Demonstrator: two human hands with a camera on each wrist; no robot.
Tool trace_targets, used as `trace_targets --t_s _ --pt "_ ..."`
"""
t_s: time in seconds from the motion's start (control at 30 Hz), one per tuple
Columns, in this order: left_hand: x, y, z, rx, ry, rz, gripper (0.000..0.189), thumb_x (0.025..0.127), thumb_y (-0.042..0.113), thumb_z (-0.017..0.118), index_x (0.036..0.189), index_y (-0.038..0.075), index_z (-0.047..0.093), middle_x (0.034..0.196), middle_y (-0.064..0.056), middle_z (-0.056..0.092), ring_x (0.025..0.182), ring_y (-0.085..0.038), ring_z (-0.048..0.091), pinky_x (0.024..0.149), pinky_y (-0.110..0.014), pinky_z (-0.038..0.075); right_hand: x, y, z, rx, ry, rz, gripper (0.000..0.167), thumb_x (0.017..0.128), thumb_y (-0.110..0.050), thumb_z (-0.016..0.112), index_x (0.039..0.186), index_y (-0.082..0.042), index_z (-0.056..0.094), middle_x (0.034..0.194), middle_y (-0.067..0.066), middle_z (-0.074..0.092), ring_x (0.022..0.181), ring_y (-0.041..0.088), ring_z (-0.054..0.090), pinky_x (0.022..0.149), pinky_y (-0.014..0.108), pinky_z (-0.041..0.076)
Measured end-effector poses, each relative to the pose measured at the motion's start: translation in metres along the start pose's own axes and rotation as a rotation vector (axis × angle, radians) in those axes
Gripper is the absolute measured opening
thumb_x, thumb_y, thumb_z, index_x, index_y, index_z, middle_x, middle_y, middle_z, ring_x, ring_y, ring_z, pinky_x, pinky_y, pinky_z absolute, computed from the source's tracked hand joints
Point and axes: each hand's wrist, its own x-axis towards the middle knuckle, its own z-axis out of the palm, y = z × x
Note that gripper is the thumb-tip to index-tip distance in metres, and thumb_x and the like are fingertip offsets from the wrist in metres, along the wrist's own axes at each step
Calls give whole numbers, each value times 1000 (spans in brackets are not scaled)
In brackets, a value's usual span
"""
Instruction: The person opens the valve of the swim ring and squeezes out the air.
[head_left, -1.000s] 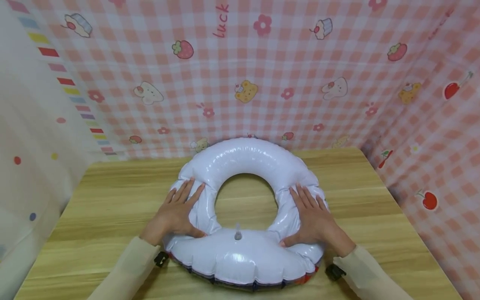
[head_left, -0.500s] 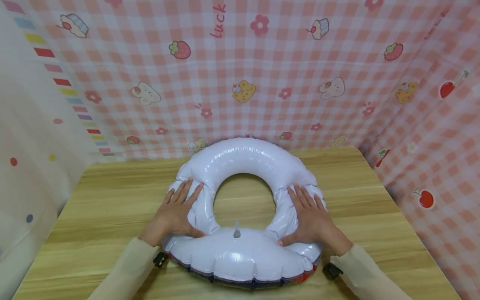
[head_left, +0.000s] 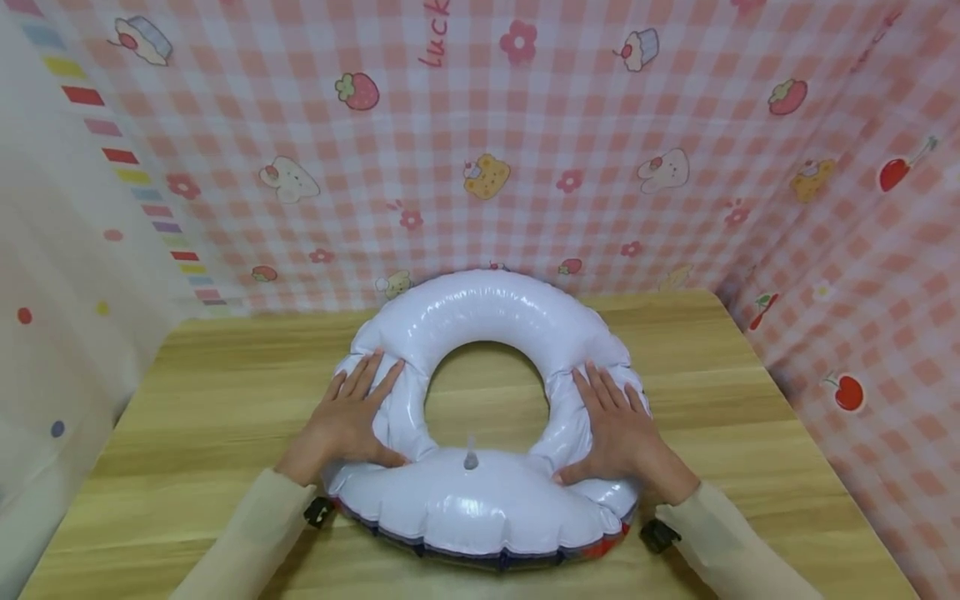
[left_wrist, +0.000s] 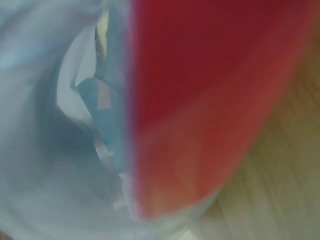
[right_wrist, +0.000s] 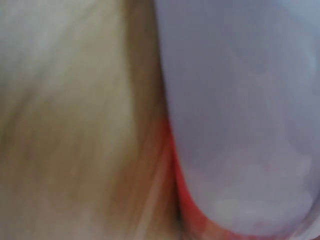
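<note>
A white inflated swim ring (head_left: 491,308) lies on the wooden table, its front part a thicker cushion with a clear valve (head_left: 470,460) standing up at the inner edge. My left hand (head_left: 347,425) rests spread on the ring's left side, thumb toward the cushion. On the opposite side my right hand (head_left: 621,433) lies likewise, with fingers pointing away from me. Dark and red colours show along the ring's lower front edge. Close and blurred, the left wrist view shows the ring's red side (left_wrist: 200,100); the right wrist view shows its pale surface (right_wrist: 240,110) with a red rim.
The wooden table (head_left: 225,400) extends around the ring. Behind it hangs a pink checked cloth (head_left: 420,133), which continues down the right side. A pale dotted cloth (head_left: 67,275) borders the left. Black wrist mounts (head_left: 660,535) sit under the sleeves.
The head view has shifted slightly, moving the whole scene a little left and up in the picture. Both hands keep their places on the swim ring.
</note>
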Motion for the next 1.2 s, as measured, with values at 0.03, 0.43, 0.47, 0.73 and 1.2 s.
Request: trace_targets --t_s 0.03,0.43,0.47,0.73,1.2 --pt "0 -2 0 -6 -1 1 142 62 69 87 167 22 2 173 -14 -12 161 -39 -4 126 -65 3 1 0 0 2 -2 -4 155 54 -82 83 166 -8 4 174 17 2 160 41 7 126 65 9" --pt "-15 -12 9 -94 46 55 139 63 80 79 167 24 6 173 -18 -6 159 -44 0 123 -71 6 8 15 -5 44 -3 -87 152 55 -89 76 166 -11 8 174 15 2 161 39 5 125 67 11" --pt "-18 -11 10 -108 57 60 138 64 81 78 167 23 8 173 -20 -4 159 -45 2 122 -72 7 8 17 -7 39 0 -93 152 55 -89 76 166 -12 8 174 14 2 161 38 4 125 66 11" --pt "-53 17 20 -116 33 -51 129 70 85 70 167 22 11 173 -19 2 158 -45 10 116 -77 22 13 30 -23 -27 47 -98 149 53 -83 82 167 -18 11 175 12 0 161 40 1 126 68 7" --pt "-86 35 -11 -228 17 1 90 85 65 73 153 11 49 148 -28 50 135 -47 49 101 -63 49 14 49 -31 76 298 7 108 76 -54 85 158 -4 35 167 32 18 156 49 17 122 68 22"
